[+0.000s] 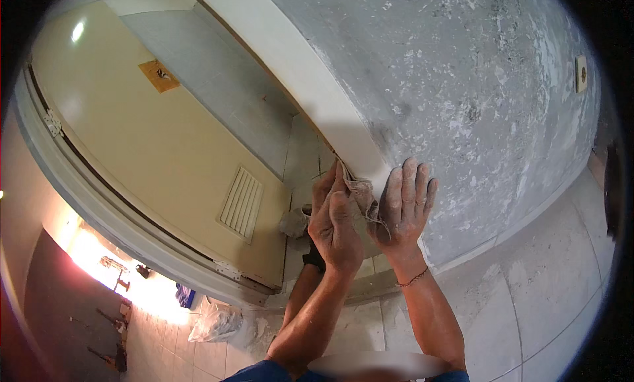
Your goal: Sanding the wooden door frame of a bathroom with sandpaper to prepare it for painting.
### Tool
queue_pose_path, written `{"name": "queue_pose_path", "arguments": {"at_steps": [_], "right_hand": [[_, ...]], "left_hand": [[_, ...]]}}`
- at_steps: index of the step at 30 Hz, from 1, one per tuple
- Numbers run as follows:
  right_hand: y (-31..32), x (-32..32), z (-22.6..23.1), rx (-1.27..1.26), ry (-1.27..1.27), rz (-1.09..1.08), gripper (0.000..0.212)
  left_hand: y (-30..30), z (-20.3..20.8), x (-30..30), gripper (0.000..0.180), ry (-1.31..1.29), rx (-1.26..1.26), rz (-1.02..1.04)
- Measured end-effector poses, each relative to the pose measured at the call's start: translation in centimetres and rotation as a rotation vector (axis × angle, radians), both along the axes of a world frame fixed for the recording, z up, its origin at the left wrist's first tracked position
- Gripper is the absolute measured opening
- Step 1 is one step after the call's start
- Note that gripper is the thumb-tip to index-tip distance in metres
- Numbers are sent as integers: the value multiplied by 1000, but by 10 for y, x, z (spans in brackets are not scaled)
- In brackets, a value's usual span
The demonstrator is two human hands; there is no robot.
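A dusty, crumpled cloth (362, 192) lies against the lower part of the white door frame (343, 128). My left hand (337, 230) is closed on the cloth, its fingertips pressed together at the inner edge of the frame. My right hand (406, 207) rests with fingers stretched out against the grey wall (482, 118) beside the frame. The cloth reaches the thumb side of this hand; whether the thumb pins it cannot be made out. Grey dust covers both hands. The wall is patchy, with whitish flecks and scrapes.
On the left a cream door (145, 131) with a vent grille (241, 204) stands swung inward. A dusty shoe (295, 222) is by its lower corner. A clear plastic bag (216, 321) lies on the tiled floor (541, 303) near bright light. A socket (581, 74) is far right.
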State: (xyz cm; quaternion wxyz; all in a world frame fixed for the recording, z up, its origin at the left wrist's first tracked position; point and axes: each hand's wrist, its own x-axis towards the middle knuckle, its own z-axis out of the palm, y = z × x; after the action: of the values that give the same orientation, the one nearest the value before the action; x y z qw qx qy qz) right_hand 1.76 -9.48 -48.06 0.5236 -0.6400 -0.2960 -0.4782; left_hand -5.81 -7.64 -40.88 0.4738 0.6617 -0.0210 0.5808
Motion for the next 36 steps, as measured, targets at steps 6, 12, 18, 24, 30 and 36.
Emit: {"name": "queue_pose_path", "arguments": {"at_steps": [6, 12, 18, 24, 30, 36], "right_hand": [[-3, -1, 2, 33, 7, 35, 46], [-1, 0, 0, 27, -8, 27, 48], [-6, -2, 7, 27, 15, 29, 46], [-10, 5, -9, -19, -101, 44, 44], [-6, 4, -11, 10, -91, 17, 42], [-9, 3, -13, 10, -74, 57, 42]], "left_hand": [[-3, 17, 5, 37, 237, 192, 429], [-6, 18, 26, 19, 90, 58, 473], [-7, 12, 32, 17, 0, 16, 493], [1, -35, 20, 11, 76, -150, 337], [-1, -22, 17, 11, 92, -55, 437], [0, -11, 22, 13, 47, -18, 450]]}}
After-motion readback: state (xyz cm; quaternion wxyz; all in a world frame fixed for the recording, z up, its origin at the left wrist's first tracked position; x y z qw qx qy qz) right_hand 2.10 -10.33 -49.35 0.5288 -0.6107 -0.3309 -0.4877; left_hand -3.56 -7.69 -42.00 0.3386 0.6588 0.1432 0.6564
